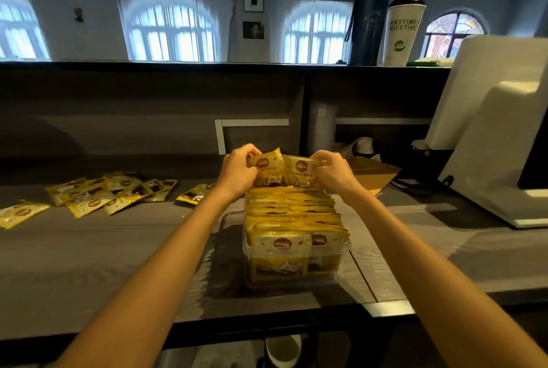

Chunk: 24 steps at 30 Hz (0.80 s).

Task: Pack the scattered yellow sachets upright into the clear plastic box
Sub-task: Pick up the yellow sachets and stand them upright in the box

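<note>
The clear plastic box (292, 282) stands on the grey counter (89, 264), centre frame, directly in front of the person. Packed sachets (293, 213) fill it in upright rows from the near wall to the far end. At the far end, two yellow sachets stand upright side by side above the rows: the left sachet (268, 163) and the right sachet (300, 168). The left hand (237, 169) grips the left sachet at its upper left edge, fingers curled round it. The right hand (333, 170) pinches the right sachet at its top right corner. Loose sachets (100, 192) lie flat and overlapping on the counter, well to the left of the box. A cardboard carton (374, 174) sits just beyond the right hand.
</note>
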Each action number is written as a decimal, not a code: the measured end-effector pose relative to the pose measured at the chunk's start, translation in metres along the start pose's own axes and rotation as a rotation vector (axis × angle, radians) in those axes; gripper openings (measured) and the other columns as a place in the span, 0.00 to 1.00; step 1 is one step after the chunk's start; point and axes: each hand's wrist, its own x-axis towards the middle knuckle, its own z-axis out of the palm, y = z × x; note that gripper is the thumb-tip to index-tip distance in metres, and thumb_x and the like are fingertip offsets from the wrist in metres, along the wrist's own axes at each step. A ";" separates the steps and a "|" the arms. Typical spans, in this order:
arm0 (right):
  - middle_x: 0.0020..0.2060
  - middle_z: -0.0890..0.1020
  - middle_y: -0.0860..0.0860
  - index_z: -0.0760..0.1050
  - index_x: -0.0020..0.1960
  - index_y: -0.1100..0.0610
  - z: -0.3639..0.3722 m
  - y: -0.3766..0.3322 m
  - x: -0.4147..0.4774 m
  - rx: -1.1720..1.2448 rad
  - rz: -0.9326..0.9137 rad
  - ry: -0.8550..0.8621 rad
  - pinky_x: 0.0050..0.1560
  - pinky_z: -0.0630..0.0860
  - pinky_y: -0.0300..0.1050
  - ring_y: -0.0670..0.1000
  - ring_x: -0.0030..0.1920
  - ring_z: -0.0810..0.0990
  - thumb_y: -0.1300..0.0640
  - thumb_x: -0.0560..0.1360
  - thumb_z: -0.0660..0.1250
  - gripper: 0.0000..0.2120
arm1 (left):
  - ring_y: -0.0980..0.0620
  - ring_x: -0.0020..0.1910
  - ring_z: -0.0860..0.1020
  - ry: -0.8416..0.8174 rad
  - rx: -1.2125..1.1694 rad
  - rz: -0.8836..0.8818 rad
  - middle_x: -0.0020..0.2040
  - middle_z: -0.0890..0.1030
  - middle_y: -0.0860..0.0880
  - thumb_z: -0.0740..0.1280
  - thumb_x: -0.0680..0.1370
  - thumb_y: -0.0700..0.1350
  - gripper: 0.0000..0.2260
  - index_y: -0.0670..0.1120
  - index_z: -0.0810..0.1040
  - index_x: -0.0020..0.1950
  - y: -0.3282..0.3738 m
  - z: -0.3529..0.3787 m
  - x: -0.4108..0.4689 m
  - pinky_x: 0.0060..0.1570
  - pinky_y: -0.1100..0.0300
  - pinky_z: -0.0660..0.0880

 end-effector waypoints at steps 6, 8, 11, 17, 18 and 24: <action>0.53 0.79 0.59 0.75 0.59 0.60 0.003 0.002 0.007 -0.129 -0.073 -0.047 0.42 0.74 0.43 0.54 0.49 0.76 0.62 0.77 0.63 0.11 | 0.53 0.48 0.74 -0.020 0.032 0.011 0.46 0.75 0.47 0.61 0.76 0.32 0.07 0.41 0.75 0.51 -0.005 0.004 0.004 0.35 0.68 0.71; 0.52 0.79 0.59 0.75 0.57 0.61 0.005 0.004 0.009 -0.125 -0.045 -0.126 0.49 0.75 0.45 0.55 0.52 0.77 0.61 0.77 0.63 0.10 | 0.56 0.44 0.75 -0.128 0.066 -0.007 0.45 0.75 0.49 0.63 0.77 0.36 0.06 0.42 0.75 0.52 -0.006 0.004 0.005 0.33 0.68 0.70; 0.43 0.76 0.53 0.75 0.52 0.60 0.005 0.005 0.011 -0.137 0.003 -0.266 0.43 0.71 0.39 0.52 0.49 0.74 0.60 0.77 0.63 0.06 | 0.60 0.39 0.72 -0.280 0.131 -0.045 0.43 0.74 0.52 0.64 0.77 0.41 0.06 0.44 0.75 0.54 -0.008 0.003 0.007 0.32 0.68 0.69; 0.52 0.70 0.52 0.71 0.62 0.59 -0.004 -0.001 0.016 -0.153 0.014 -0.458 0.47 0.71 0.37 0.49 0.50 0.71 0.64 0.79 0.58 0.13 | 0.57 0.45 0.75 -0.581 0.194 -0.108 0.46 0.75 0.52 0.60 0.79 0.42 0.10 0.45 0.76 0.58 -0.009 -0.004 0.013 0.39 0.66 0.73; 0.55 0.69 0.52 0.69 0.65 0.59 -0.005 -0.003 0.017 -0.152 0.017 -0.503 0.54 0.70 0.41 0.51 0.55 0.70 0.65 0.79 0.57 0.15 | 0.56 0.47 0.75 -0.610 0.168 -0.112 0.48 0.76 0.51 0.60 0.79 0.41 0.11 0.44 0.77 0.59 -0.009 -0.005 0.015 0.42 0.65 0.73; 0.63 0.75 0.58 0.73 0.64 0.63 -0.012 -0.006 0.017 -0.234 -0.017 -0.659 0.55 0.68 0.40 0.49 0.56 0.71 0.61 0.79 0.57 0.16 | 0.57 0.49 0.74 -0.672 0.128 -0.120 0.55 0.77 0.47 0.62 0.76 0.39 0.13 0.39 0.79 0.58 -0.010 -0.010 0.020 0.49 0.67 0.70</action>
